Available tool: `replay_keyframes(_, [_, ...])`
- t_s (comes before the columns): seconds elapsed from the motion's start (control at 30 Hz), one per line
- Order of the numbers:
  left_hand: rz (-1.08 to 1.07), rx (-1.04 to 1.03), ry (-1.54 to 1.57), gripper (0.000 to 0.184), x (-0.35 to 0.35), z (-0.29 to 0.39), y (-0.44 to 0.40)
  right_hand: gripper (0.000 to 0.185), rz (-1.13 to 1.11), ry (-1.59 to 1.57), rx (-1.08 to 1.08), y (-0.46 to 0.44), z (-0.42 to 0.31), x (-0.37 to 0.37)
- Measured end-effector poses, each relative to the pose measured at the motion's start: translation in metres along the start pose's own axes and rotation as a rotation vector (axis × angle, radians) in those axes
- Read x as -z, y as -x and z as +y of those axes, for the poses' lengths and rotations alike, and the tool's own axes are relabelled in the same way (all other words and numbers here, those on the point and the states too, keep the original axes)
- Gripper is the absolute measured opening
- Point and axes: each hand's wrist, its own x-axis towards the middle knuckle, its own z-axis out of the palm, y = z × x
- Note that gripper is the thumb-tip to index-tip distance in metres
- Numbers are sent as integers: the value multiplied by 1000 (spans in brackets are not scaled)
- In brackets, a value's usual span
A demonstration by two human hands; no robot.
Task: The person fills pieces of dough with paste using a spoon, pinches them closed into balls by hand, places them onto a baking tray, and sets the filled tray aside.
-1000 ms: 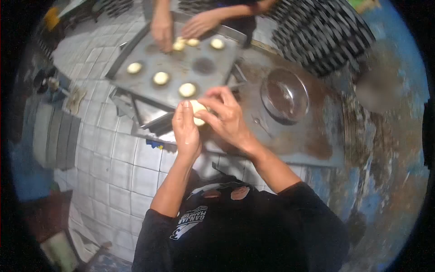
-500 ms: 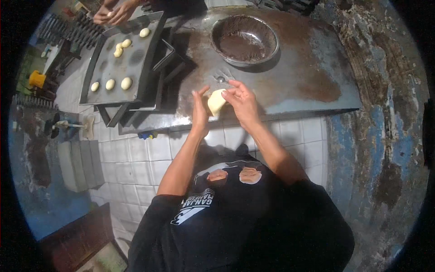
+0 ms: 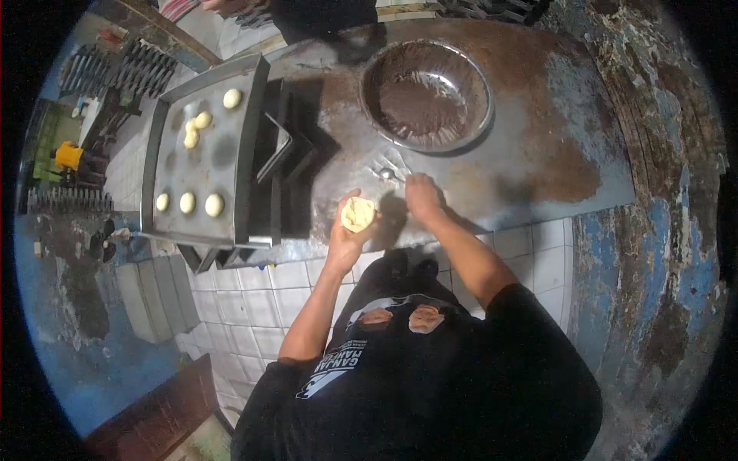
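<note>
Head view. The left hand (image 3: 347, 237) holds the dough (image 3: 358, 215) upright, just beyond the near edge of the table (image 3: 530, 146), with the fingers curled around it and in contact with its side. The dough is pale yellow, round in outline, and hollowed on its upper face. The right hand (image 3: 421, 198), to the right of the dough and apart from it, is lowered over the table beside the near end of the spoon (image 3: 387, 174). Its fingers are bent and drawn together; whether they pinch the handle cannot be told. The spoon lies between the right hand and the bowl (image 3: 471, 96), with its rounded end away from the hand. The bowl, metal and round, contains dark brown filling (image 3: 415, 111), which also coats parts of its inner wall. At left, the tray (image 3: 201, 175) rests on a stack of metal pieces and carries pale balls: three in a row along the near side, one near the far right corner, and a close cluster between. Across the table, at the upper margin, a co-worker's dark clothing (image 3: 323, 15) is partly visible.
</note>
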Motion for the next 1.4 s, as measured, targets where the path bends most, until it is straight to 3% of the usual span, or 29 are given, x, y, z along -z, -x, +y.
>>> replay_keyframes(0.07, [1, -20, 54, 71, 2, 17, -21, 20, -252, 168, 171, -5, -1, -13])
replay_keyframes(0.1, [-4, -8, 60, 71, 6, 19, -32, 20, -263, 171, 162, -6, 0, -16])
replay_keyframes(0.17, [-14, -53, 25, 65, 15, 21, -57, 23, -518, 307, 292, -12, 3, -18])
replay_keyframes(0.2, [3, -52, 68, 54, 20, 17, -69, 18, -425, 218, 99, -9, 2, -28])
replay_keyframes(0.23, [-5, -50, 75, 54, 25, 20, -80, 18, -427, 225, 91, -15, -3, -13])
replay_keyframes(0.3, [-21, -109, -98, 44, 36, 23, -96, 9, -238, -263, 229, -26, -12, 28])
replay_keyframes(0.37, [-4, -102, -221, 40, 39, 27, -112, 6, -82, -607, 164, -53, -14, 75])
replay_keyframes(0.47, [-17, -98, -327, 45, 35, 47, -133, 8, -116, -535, -13, -108, 17, 101])
replay_keyframes(0.53, [-18, -129, -403, 50, 36, 44, -151, 12, -119, -29, 69, -141, 45, 75])
replay_keyframes(0.63, [31, -166, -469, 62, 33, 47, -169, 14, -252, 158, -7, -164, 52, 47])
replay_keyframes(0.77, [151, -157, -401, 81, 37, 49, -184, 18, -391, 112, -59, -174, 47, 45])
replay_keyframes(0.83, [147, -145, -379, 71, 42, 47, -190, 19, -620, -542, -64, -179, 58, 55])
replay_keyframes(0.97, [93, -175, -459, 54, 48, 42, -193, 21, -679, -780, -2, -173, 82, 60])
replay_keyframes(1.03, [108, -180, -423, 49, 37, 45, -188, 26, -729, -1242, -362, -164, 44, 123])
replay_keyframes(1.07, [137, -252, -453, 50, 32, 38, -191, 26, -734, -1228, -340, -154, 34, 126])
replay_keyframes(1.13, [183, -293, -450, 52, 17, 31, -195, 25, -393, -967, -188, -135, 8, 128])
replay_keyframes(1.17, [201, -254, -427, 54, 7, 29, -196, 25, -403, -959, -168, -123, -5, 130])
replay_keyframes(1.23, [231, -237, -453, 50, -12, 33, -191, 25, 234, -256, 350, -94, -39, 140])
replay_keyframes(1.27, [247, -244, -451, 50, -16, 36, -188, 26, 147, -423, 176, -75, -50, 134])
replay_keyframes(1.3, [235, -224, -631, 47, -20, 39, -185, 26, 148, -424, 191, -60, -57, 129])
replay_keyframes(1.37, [231, -204, -807, 44, -20, 36, -174, 26, 193, -56, 277, -36, -58, 122])
replay_keyframes(1.4, [190, -317, -921, 43, -10, 24, -167, 25, 134, -109, 293, -24, -48, 118])
